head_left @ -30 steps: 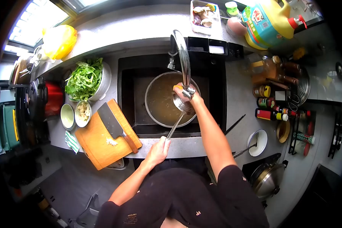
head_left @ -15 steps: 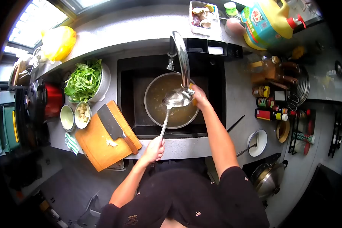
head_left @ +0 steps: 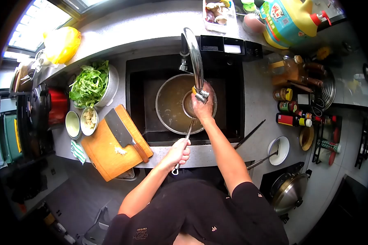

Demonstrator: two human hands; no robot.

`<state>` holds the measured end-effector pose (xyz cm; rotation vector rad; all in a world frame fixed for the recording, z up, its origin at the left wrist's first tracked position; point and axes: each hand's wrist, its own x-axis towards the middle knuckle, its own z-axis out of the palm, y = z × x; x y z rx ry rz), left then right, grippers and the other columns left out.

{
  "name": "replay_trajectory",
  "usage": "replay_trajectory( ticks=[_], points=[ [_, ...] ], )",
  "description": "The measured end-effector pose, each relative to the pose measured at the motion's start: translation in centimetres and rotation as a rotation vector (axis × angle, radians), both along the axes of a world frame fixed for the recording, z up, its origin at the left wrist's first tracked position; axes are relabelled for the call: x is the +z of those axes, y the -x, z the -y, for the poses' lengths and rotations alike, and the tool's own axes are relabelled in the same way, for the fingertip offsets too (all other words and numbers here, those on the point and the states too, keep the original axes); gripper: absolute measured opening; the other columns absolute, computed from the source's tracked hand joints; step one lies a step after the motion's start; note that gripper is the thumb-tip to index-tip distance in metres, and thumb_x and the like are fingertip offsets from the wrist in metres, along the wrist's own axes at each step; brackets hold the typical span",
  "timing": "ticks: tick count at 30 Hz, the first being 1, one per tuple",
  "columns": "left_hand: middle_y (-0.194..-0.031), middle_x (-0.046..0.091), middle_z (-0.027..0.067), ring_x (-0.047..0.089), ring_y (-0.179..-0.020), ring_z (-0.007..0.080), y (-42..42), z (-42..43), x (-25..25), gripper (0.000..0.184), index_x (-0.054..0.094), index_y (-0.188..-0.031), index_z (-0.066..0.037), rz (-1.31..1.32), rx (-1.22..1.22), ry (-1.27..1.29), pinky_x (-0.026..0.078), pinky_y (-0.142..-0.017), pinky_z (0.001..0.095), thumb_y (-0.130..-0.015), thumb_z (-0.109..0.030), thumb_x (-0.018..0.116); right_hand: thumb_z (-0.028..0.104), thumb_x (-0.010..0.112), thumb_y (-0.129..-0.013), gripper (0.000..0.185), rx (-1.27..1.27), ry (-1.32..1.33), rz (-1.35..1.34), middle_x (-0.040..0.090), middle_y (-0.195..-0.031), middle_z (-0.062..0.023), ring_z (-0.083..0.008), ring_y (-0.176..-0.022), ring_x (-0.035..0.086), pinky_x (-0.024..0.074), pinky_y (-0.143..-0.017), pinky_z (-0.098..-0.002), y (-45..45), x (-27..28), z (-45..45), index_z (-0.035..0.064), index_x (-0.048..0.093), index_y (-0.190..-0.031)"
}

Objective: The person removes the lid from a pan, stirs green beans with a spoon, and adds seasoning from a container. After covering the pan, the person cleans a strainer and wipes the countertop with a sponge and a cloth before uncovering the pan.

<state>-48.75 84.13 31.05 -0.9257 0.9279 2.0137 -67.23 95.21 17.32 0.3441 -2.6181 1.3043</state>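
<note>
A round metal pot (head_left: 167, 107) of cloudy water stands in the black sink (head_left: 140, 110). My left hand (head_left: 178, 153) is wrapped round the handle of a metal strainer (head_left: 188, 105), whose bowl is over the pot on its right side. At that bowl is my right hand (head_left: 204, 103), under the curved faucet (head_left: 197, 57), with its fingers partly hidden by the spout. A bit of something yellow shows beside those fingers, too covered to name.
Left of the sink, a cleaver (head_left: 119, 128) lies on a wooden cutting board (head_left: 106, 157), near two small bowls and a colander (head_left: 113, 86) of leafy greens. On the right are sauce bottles, a white bowl (head_left: 278, 150) and a lidded pan (head_left: 290, 194).
The strainer has turned and shifted right, its bowl now partly behind my right hand. My left hand has moved right and slightly up with the handle.
</note>
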Motion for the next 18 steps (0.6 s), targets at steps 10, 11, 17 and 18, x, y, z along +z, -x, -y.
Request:
replay_trajectory(
  ticks=[10, 11, 17, 18],
  points=[
    [-0.064, 0.036, -0.0059, 0.030, -0.047, 0.0042, 0.6, 0.4, -0.4, 0.025, 0.045, -0.103, -0.013, -0.057, -0.014, 0.142, 0.028, -0.039, 0.0222, -0.110, -0.036, 0.037, 0.006, 0.066, -0.085, 0.041, 0.699, -0.107, 0.256, 0.063, -0.131, -0.0178, -0.0357, -0.125, 0.058, 0.0470, -0.107, -0.0409, -1.8, 0.1, -2.1, 0.0031, 0.065, -0.126],
    [-0.064, 0.036, -0.0059, 0.030, -0.047, 0.0042, 0.4, 0.8, -0.5, 0.025, 0.045, -0.103, -0.013, -0.047, -0.020, 0.138, 0.027, -0.039, 0.0222, -0.109, -0.036, 0.037, 0.005, 0.065, -0.085, 0.038, 0.809, -0.113, 0.253, 0.066, -0.127, -0.0182, -0.0358, -0.121, 0.060, 0.0486, -0.105, -0.0412, -1.4, 0.4, -3.0, 0.0028, 0.067, -0.122],
    [-0.067, 0.035, -0.0074, 0.028, -0.050, 0.0034, -0.6, 0.5, 1.3, 0.026, 0.046, -0.106, -0.014, -0.058, -0.129, 0.129, 0.025, -0.043, 0.0214, -0.109, -0.039, 0.037, -0.001, 0.069, -0.075, 0.039, 0.640, -0.272, 0.193, 0.054, -0.125, -0.0142, -0.0361, -0.118, 0.055, 0.0484, -0.100, -0.0441, 2.3, 1.8, -5.9, 0.0022, 0.066, -0.114],
    [-0.066, 0.035, -0.0074, 0.028, -0.050, 0.0034, -0.5, 0.4, 1.4, 0.026, 0.046, -0.106, -0.014, -0.063, -0.126, 0.131, 0.025, -0.042, 0.0214, -0.109, -0.039, 0.038, -0.003, 0.069, -0.075, 0.041, 0.567, -0.238, 0.180, 0.053, -0.125, -0.0142, -0.0362, -0.118, 0.053, 0.0478, -0.101, -0.0442, 2.1, 2.2, -5.6, 0.0016, 0.064, -0.115]
  ],
)
